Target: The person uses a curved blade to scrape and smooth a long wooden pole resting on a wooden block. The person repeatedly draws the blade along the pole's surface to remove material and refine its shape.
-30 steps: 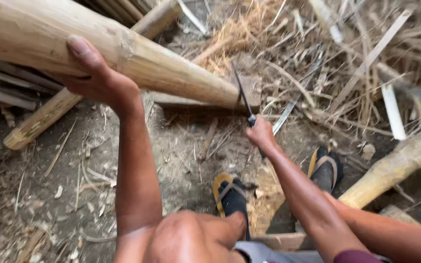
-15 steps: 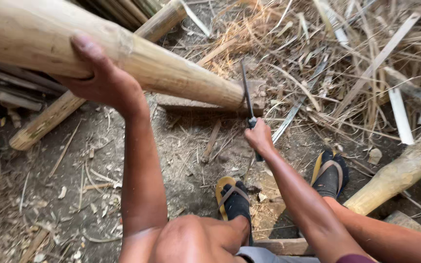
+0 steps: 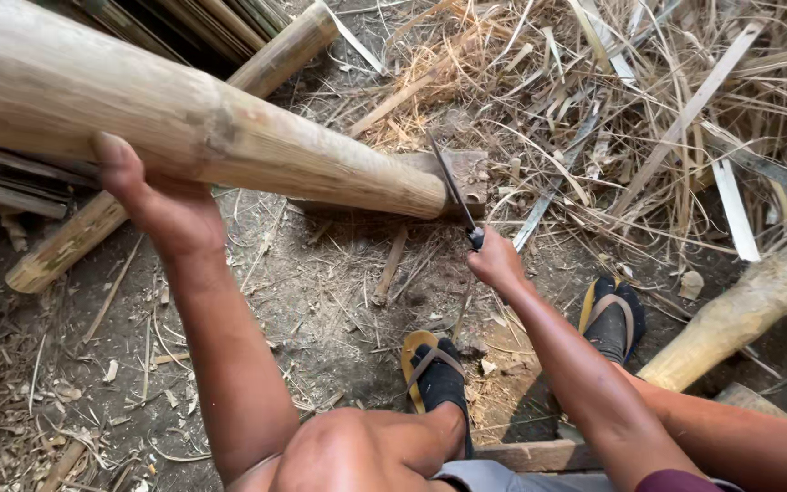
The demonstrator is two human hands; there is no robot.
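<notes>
A thick pale bamboo pole (image 3: pixel 184 118) slants from the upper left down to a wooden block (image 3: pixel 471 173) on the ground. My left hand (image 3: pixel 152 205) grips the pole from below, near its middle. My right hand (image 3: pixel 495 260) holds a knife (image 3: pixel 453 189) by its dark handle. The blade points up and rests against the pole's lower end at the block.
Dry bamboo strips and shavings (image 3: pixel 649 109) pile up at the upper right. More poles (image 3: pixel 275 55) lie at the upper left, another log (image 3: pixel 749 310) at the right. My feet in yellow-soled sandals (image 3: pixel 434 374) stand on the dirt below the block.
The view has shifted slightly. The knife blade has moved closer against the pole's end, and my left hand has kept its grip on the pole.
</notes>
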